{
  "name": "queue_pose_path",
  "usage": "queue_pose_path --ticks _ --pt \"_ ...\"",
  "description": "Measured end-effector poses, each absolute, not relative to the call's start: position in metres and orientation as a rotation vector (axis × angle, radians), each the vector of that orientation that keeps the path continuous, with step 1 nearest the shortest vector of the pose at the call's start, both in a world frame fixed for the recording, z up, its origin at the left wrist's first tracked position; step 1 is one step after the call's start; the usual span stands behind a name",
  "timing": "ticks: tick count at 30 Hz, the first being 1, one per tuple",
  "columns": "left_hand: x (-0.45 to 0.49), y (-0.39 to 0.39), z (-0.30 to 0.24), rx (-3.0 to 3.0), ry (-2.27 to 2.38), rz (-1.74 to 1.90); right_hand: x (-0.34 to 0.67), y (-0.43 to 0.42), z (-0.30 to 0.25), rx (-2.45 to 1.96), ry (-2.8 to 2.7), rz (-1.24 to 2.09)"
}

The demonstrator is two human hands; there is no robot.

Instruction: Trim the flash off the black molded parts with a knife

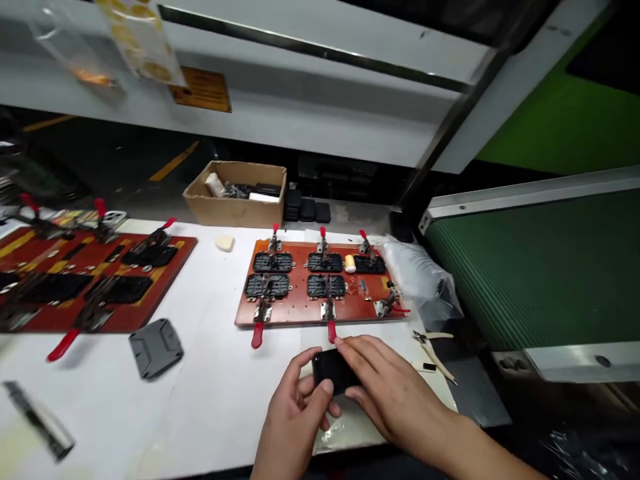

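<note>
Near the table's front edge, a small black rectangular plastic case (334, 372) is held between both of my hands. My left hand (303, 403) grips its left end, thumb on the near face and fingers behind. From the right, my right hand (383, 380) closes over the other end, its fingers along the upper edge and thumb below. Just beyond lies a red-brown fixture board (300, 308) with black plastic frames (326, 287) under red-handled toggle clamps (332, 331). The clamp at its lower right (387, 307) has no black frame under it.
Another clamp board (170, 273) lies left, near a grey cover (157, 349) and a metal strip (37, 420). Cutting pliers (435, 353) and a plastic bag (425, 280) are at right, beside a green conveyor (545, 253). Behind stand a cardboard box (235, 210) and black cases (307, 211).
</note>
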State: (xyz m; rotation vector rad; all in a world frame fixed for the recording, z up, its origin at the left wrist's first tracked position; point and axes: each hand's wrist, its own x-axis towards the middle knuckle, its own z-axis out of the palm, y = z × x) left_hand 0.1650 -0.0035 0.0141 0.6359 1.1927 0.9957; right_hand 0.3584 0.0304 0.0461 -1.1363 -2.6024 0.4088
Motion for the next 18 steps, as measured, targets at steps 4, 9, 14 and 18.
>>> queue_pose_path --ticks 4,9,14,18 --pt "0.163 -0.002 0.014 0.646 1.091 1.113 0.377 0.077 0.072 -1.11 -2.517 0.307" --pt "0.158 0.005 -0.01 0.694 1.125 1.072 0.429 0.178 0.079 -1.595 -2.057 0.314" --pt "0.155 0.006 -0.03 0.74 1.2 1.075 0.452 0.226 0.062 -1.66 -2.318 0.446" --pt "0.155 0.005 -0.026 0.759 1.191 1.049 0.457 0.234 0.06 -1.644 -2.401 0.451"
